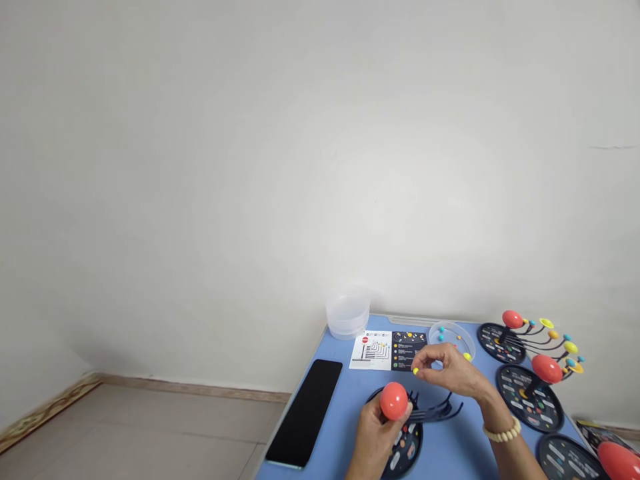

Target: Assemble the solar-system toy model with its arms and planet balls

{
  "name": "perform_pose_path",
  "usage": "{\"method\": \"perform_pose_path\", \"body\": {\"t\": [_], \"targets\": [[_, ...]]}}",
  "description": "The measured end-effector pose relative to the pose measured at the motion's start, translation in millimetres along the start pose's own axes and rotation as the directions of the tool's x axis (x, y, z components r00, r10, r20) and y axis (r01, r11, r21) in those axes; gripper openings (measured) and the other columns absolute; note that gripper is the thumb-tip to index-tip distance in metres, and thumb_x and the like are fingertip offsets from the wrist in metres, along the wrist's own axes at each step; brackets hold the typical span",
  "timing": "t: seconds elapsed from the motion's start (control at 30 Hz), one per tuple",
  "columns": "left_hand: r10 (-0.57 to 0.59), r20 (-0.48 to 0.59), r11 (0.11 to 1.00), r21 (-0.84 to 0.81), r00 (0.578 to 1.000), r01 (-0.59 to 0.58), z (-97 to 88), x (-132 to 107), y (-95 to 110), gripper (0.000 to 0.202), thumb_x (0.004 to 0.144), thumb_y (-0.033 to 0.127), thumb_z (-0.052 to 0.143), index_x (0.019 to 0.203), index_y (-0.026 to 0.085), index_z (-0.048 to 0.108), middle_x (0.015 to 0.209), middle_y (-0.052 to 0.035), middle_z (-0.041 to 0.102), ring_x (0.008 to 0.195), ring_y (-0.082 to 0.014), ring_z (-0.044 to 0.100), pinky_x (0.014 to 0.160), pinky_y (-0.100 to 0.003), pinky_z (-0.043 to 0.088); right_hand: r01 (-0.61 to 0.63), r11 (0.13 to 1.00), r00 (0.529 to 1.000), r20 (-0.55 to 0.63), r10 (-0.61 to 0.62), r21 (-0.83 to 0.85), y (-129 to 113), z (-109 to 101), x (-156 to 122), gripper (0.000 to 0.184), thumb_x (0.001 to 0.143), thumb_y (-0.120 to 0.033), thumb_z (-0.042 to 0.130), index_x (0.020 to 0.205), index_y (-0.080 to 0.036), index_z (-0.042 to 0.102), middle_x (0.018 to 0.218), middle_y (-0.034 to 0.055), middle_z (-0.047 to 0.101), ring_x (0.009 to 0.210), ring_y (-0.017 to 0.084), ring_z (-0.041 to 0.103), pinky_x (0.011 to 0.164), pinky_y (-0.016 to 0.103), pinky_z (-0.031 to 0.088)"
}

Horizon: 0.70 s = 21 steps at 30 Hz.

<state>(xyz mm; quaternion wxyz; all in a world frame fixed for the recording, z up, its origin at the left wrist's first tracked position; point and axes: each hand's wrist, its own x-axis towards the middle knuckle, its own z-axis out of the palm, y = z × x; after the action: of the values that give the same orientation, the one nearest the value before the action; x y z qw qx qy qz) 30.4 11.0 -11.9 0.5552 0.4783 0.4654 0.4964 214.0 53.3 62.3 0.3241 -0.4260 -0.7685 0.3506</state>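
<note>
My left hand [374, 437] is closed around a solar system model just under its red ball [394, 401]. Black curved arms [437, 415] fan out to the right from the model, and its round black printed base [407, 453] shows partly behind my hand. Between the thumb and fingertips of my right hand [447, 369] is a small yellow bead [416, 371], held above the arms and apart from them. Beyond the right hand, a shallow clear dish [473, 343] holds a few blue, yellow and orange beads.
Finished-looking models with red balls [547, 368] and black bases [543, 407] line the table's right side. A printed instruction sheet [371, 350] lies at the back, beside a clear plastic tub [348, 316]. A black phone [306, 413] rests along the left edge of the blue table [335, 440].
</note>
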Motion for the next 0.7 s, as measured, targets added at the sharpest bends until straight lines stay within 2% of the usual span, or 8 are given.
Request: {"method": "perform_pose_path", "body": {"t": [0.13,0.27,0.33,0.47,0.57,0.7], "targets": [[-0.012,0.003,1.000,-0.025,1.000,0.012,1.1,-1,3,0.041,0.056,0.051,0.077,0.059,0.017,0.055,0.049,0.0056,0.046,0.045,-0.0093,0.039,0.046,-0.021,0.037,-0.027,0.997,0.999,-0.022,0.025,-0.075,3,-1,1,0.011,0.077,-0.021,0.059,0.079,-0.019,0.070,0.080,0.0007,0.072,0.076,0.015,0.063,0.071,0.024,0.049],[-0.026,0.014,0.998,-0.051,1.000,0.027,1.7,-4,9,0.040,0.056,0.048,0.079,0.057,0.018,0.053,0.049,0.0055,0.047,0.043,-0.0093,0.041,0.043,-0.021,0.037,-0.145,0.961,0.981,-0.161,0.108,-0.234,18,-12,0,0.015,0.078,-0.020,0.054,0.077,-0.019,0.069,0.074,0.0002,0.070,0.072,0.015,0.062,0.066,0.023,0.045],[-0.012,0.013,0.998,-0.057,1.000,0.012,1.4,-4,11,0.038,0.055,0.046,0.080,0.056,0.018,0.053,0.049,0.0054,0.048,0.044,-0.0095,0.042,0.044,-0.021,0.038,-0.260,0.907,0.943,-0.289,0.164,-0.331,30,-22,-3,0.018,0.078,-0.018,0.051,0.077,-0.019,0.069,0.071,0.0015,0.069,0.070,0.016,0.061,0.063,0.024,0.041],[-0.004,0.042,0.998,-0.055,0.999,0.006,0.4,-5,11,0.039,0.057,0.046,0.079,0.058,0.017,0.054,0.049,0.0049,0.049,0.045,-0.0102,0.044,0.045,-0.021,0.040,-0.492,0.742,0.827,-0.512,0.234,-0.455,53,-43,-11,0.022,0.078,-0.015,0.047,0.079,-0.018,0.070,0.075,0.0068,0.069,0.072,0.019,0.061,0.059,0.025,0.030],[-0.033,0.061,0.998,-0.049,0.998,0.036,0.7,-7,10,0.040,0.058,0.050,0.079,0.060,0.017,0.054,0.048,0.0052,0.049,0.042,-0.0106,0.045,0.043,-0.022,0.041,-0.549,0.665,0.801,-0.547,0.245,-0.506,63,-45,-12,0.023,0.079,-0.015,0.048,0.081,-0.018,0.071,0.080,0.0073,0.071,0.074,0.019,0.062,0.058,0.025,0.027],[-0.048,0.082,0.997,-0.061,0.996,0.053,1.4,-9,9,0.042,0.057,0.052,0.078,0.060,0.018,0.053,0.047,0.0053,0.048,0.041,-0.0117,0.046,0.042,-0.024,0.043,-0.531,0.638,0.827,-0.506,0.246,-0.558,69,-34,-3,0.025,0.081,-0.016,0.048,0.086,-0.020,0.072,0.085,0.0066,0.073,0.079,0.019,0.063,0.061,0.024,0.031]]}}
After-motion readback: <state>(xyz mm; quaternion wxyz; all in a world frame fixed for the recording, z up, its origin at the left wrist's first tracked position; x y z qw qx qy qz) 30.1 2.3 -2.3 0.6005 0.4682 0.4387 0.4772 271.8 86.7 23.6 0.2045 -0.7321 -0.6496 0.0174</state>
